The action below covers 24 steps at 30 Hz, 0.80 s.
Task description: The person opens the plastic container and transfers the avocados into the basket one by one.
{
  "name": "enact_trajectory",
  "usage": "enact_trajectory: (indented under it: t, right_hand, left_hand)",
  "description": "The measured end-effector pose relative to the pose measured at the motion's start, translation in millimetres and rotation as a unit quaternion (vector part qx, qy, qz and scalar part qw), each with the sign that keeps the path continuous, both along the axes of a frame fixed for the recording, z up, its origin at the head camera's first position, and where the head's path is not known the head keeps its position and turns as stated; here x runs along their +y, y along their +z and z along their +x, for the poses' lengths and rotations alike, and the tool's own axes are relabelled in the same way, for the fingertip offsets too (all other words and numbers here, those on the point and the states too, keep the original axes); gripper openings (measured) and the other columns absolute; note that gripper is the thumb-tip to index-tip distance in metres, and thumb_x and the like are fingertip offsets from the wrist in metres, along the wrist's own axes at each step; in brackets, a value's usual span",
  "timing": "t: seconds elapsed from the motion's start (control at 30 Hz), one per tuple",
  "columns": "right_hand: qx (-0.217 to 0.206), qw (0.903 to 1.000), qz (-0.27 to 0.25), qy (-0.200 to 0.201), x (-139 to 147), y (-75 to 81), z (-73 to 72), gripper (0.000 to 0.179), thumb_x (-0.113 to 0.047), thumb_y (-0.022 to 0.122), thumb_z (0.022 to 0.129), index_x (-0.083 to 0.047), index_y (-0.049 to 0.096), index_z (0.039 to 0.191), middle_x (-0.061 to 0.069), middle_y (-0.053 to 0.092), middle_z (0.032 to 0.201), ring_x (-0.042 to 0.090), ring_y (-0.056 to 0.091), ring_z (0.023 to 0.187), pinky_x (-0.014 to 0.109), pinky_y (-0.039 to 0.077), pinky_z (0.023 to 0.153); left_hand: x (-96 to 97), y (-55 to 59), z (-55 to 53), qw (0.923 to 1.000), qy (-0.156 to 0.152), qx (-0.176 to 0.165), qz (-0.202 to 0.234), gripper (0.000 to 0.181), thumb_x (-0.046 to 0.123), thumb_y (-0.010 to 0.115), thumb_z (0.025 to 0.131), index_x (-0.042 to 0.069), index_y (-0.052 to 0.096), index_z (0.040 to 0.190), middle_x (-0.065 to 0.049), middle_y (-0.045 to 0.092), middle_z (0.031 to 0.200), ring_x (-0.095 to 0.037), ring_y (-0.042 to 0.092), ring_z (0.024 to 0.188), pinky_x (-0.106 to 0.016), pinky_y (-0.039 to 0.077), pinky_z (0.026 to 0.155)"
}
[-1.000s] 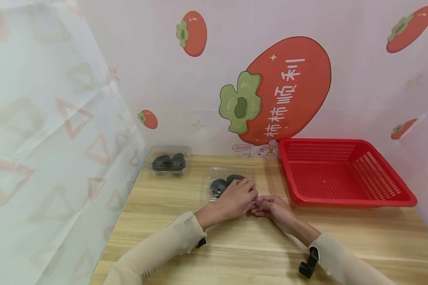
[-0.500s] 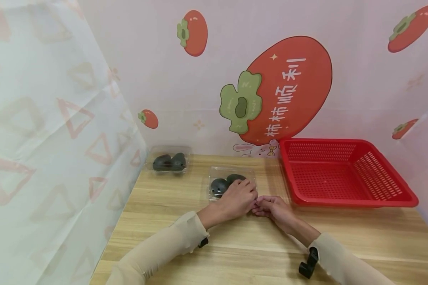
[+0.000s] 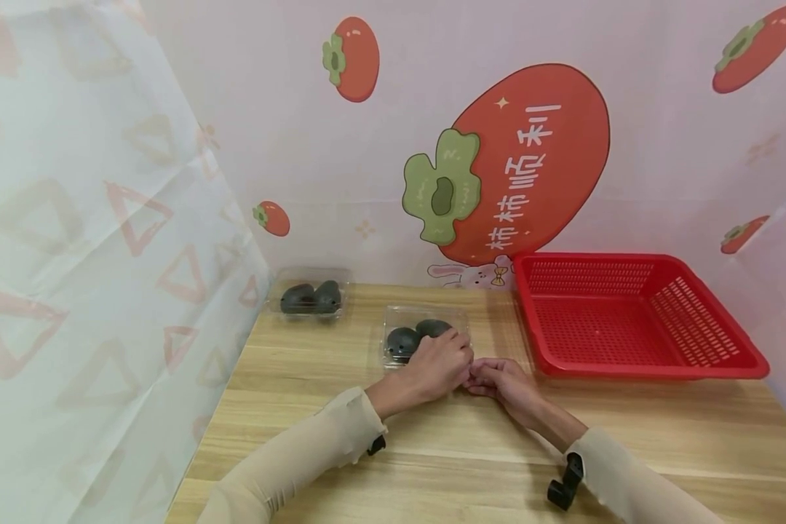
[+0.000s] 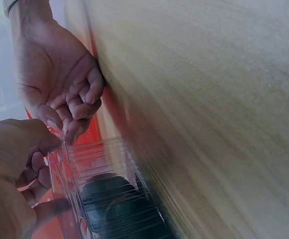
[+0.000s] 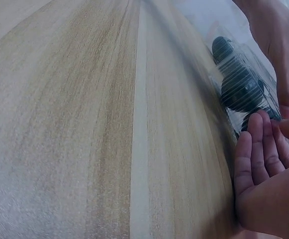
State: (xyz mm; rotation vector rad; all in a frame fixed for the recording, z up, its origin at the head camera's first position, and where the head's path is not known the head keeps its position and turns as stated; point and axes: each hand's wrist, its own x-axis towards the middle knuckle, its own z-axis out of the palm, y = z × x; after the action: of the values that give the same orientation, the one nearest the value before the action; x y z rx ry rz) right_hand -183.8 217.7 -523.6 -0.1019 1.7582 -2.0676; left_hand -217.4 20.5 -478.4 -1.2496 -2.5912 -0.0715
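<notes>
A clear plastic clamshell box (image 3: pixel 393 314) stands at the middle of the table with dark green avocados (image 3: pixel 402 342) inside. My left hand (image 3: pixel 437 366) reaches over its near right corner; in the left wrist view the thumb and fingers grip the box's rim. From the right, my right hand (image 3: pixel 503 382) meets it at that corner, thumb and fingertips pinching the edge. In the right wrist view the ribbed wall of the box (image 5: pixel 239 64) lies just beyond the right hand's fingers (image 5: pixel 256 144). The exact spot of the pinch is partly hidden by the hands.
A second clear clamshell box (image 3: pixel 311 275) with dark avocados stands at the back left of the wooden table (image 3: pixel 301 378). A red perforated plastic basket (image 3: pixel 648 376) sits at the right, close to my right hand. Printed cloth hangs behind and at the left.
Both hands stay at the box's near right corner, with only slight shifts of the fingers and wrists. The boxes and the basket have not moved.
</notes>
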Motion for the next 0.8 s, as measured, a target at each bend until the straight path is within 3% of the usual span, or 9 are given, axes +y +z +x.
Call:
enact_trajectory:
  t: [0.37,0.8]
  right_hand:
    - [-0.010,0.9997,0.006,-0.023,-3.2,-0.8,-1.2,0.019,-0.007,0.055,0.109,-0.001,0.074,0.109,0.003,0.076,0.100,0.014,0.074,0.094,0.029,0.061,0.090]
    - [-0.016,0.9983,0.004,-0.055,-7.8,0.3,-0.8,0.022,-0.001,0.052,0.104,-0.007,0.073,0.099,0.001,0.076,0.094,0.012,0.073,0.089,0.029,0.062,0.086]
  left_hand:
    - [-0.8,0.5,-2.9,0.9995,0.005,-0.028,0.016,0.013,0.028,0.073,0.100,0.021,0.081,0.094,0.007,0.069,0.103,-0.012,0.063,0.098,-0.028,0.057,0.065]
    - [-0.5,-1.7,-4.0,0.9997,-0.001,-0.014,0.022,0.013,0.029,0.074,0.099,0.021,0.079,0.092,0.007,0.068,0.100,-0.011,0.062,0.095,-0.027,0.054,0.061]
